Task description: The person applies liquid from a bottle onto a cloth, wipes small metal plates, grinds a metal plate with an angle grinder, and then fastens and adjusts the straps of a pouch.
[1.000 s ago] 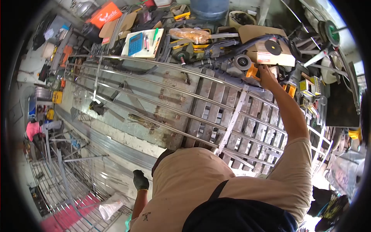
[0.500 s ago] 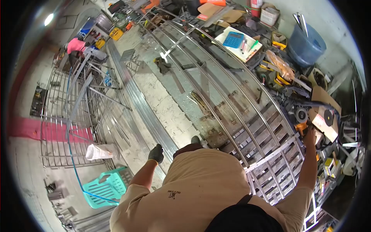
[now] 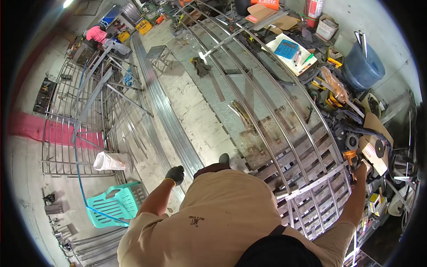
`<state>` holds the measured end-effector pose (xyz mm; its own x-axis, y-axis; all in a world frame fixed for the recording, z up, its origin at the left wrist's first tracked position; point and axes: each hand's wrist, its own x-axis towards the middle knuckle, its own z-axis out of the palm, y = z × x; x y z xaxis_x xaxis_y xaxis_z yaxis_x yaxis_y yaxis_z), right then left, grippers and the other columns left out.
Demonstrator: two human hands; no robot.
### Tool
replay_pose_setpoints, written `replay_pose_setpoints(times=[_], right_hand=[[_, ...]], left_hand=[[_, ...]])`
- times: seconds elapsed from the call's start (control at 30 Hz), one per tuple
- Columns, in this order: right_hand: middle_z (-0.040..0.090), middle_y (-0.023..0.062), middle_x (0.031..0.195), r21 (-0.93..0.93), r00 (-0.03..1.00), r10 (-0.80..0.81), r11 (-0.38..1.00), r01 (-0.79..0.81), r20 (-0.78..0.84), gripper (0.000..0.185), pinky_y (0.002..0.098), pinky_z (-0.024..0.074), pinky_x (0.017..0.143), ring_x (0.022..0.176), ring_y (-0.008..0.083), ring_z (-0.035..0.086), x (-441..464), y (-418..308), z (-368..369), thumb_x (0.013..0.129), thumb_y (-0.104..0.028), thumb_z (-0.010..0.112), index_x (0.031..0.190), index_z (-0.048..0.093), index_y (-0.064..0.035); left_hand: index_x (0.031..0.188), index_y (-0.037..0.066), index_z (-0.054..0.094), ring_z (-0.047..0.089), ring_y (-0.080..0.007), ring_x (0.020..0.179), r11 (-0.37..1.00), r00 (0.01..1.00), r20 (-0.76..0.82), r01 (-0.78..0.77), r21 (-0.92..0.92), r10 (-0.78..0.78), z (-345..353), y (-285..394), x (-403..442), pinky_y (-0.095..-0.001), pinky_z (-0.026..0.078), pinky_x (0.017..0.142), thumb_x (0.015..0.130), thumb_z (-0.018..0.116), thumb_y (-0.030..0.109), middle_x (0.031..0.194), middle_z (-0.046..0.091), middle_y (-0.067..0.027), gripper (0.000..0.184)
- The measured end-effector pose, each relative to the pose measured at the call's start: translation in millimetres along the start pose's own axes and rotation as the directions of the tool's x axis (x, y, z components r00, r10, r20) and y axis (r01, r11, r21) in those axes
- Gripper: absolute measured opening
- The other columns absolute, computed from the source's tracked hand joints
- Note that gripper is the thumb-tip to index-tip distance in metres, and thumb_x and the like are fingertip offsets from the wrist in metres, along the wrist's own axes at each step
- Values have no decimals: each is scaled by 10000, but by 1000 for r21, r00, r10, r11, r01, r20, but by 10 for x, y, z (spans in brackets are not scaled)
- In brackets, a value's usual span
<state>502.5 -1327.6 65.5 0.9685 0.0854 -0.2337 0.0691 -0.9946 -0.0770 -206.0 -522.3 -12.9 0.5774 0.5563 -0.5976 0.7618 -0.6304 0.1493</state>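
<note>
My left hand (image 3: 176,175), in a dark glove, hangs beside my body above the floor with its fingers curled; nothing shows sticking out of it. Out to the right, my right hand (image 3: 360,171) reaches to the cluttered edge of the metal frame. Just beyond its fingers lies an orange power-tool body (image 3: 350,156), and near that a round grinder-like part (image 3: 352,142). The right fingers are small and partly hidden, so I cannot tell what they grip. A cardboard box (image 3: 372,153) with a dark disc (image 3: 379,148) on it lies close by.
A long barred metal frame (image 3: 284,133) spans the bench. A calculator (image 3: 286,49), a blue bucket (image 3: 362,66) and a fire extinguisher (image 3: 313,11) stand beyond it. A green chair (image 3: 111,209) and metal tubes (image 3: 167,115) are left. Another person (image 3: 97,34) bends over far left.
The view has shifted slightly. My right hand has drawn back a little from the orange tool body, which stays among the clutter. My left hand remains curled at my side.
</note>
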Motion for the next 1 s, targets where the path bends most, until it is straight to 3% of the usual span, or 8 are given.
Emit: replay_pose_setpoints(times=[0.2, 0.4, 0.43, 0.6, 0.73, 0.83, 0.87, 1.0], right_hand=[[754, 257, 1318, 24, 997, 13, 1000, -11, -72, 757, 489, 581, 1062, 1241, 445, 722, 88, 403, 77, 698, -156, 986, 1355, 653, 18], [741, 220, 1368, 29, 989, 111, 994, -108, -95, 637, 471, 567, 1081, 1230, 473, 703, 183, 1152, -69, 820, -174, 853, 1415, 658, -60], [691, 223, 1467, -154, 988, 155, 977, -151, 17, 573, 516, 541, 1116, 1303, 492, 665, -116, 783, -453, 929, -228, 743, 1477, 645, -89], [556, 216, 1641, -92, 819, 301, 916, -391, -489, 549, 670, 465, 1157, 1480, 454, 560, -1263, -1374, -1073, 1040, -229, 652, 1573, 597, -111], [596, 204, 1586, -144, 788, 117, 957, -253, -605, 496, 683, 468, 1142, 1464, 456, 570, -1769, -3084, -907, 1039, -180, 701, 1526, 626, -117], [592, 173, 1585, -58, 882, 16, 997, -49, -472, 492, 676, 421, 1186, 1464, 450, 569, -2155, -4459, -790, 989, -169, 758, 1467, 654, -122], [593, 162, 1576, -34, 900, -22, 999, 8, -435, 492, 672, 400, 1204, 1469, 443, 563, -2250, -4842, -769, 969, -163, 777, 1446, 661, -122], [592, 146, 1534, 11, 944, -128, 990, 137, -304, 533, 647, 364, 1225, 1499, 405, 521, -2457, -5915, -869, 914, -142, 832, 1421, 668, -125]], left_hand=[[1097, 76, 766, 752, -467, 1082, 994, 1000, 20, 8, 113, -10, -280, 13, -101, -558, 593, 930, 969, 688, 209, 1112, 795, -241, 201], [1146, 88, 741, 740, -478, 1114, 983, 992, -110, 45, -178, -65, -417, -75, 118, -543, 589, 947, 1015, 721, 298, 1137, 795, -228, 248], [1113, 83, 740, 745, -470, 1098, 980, 985, -147, 61, -190, -90, -396, -138, 228, -536, 595, 936, 1033, 686, 265, 1137, 796, -219, 205], [1135, 76, 756, 770, -369, 1067, 940, 900, -273, -337, 55, 339, -719, -528, 1450, -493, 605, 916, 1062, 648, 242, 1150, 799, -199, 211], [1184, 3, 758, 798, -275, 942, 574, 966, -234, -133, -808, -106, -1821, -32, 2501, -402, 635, 865, 1027, 715, 231, 1204, 795, -148, 279], [1275, -25, 740, 793, -233, 861, 394, 942, -322, -261, -881, -95, -2542, 37, 3614, -328, 661, 802, 1018, 735, 130, 1150, 792, -142, 301], [1312, -23, 732, 793, -227, 882, 139, 958, -216, -191, -972, -189, -2886, 226, 3827, -324, 669, 798, 1007, 751, 97, 1155, 789, -143, 329], [1320, -19, 731, 778, -238, 851, -12, 932, -335, -340, -941, -142, -3912, 609, 4551, -352, 664, 753, 993, 792, 63, 1119, 780, -146, 343]])
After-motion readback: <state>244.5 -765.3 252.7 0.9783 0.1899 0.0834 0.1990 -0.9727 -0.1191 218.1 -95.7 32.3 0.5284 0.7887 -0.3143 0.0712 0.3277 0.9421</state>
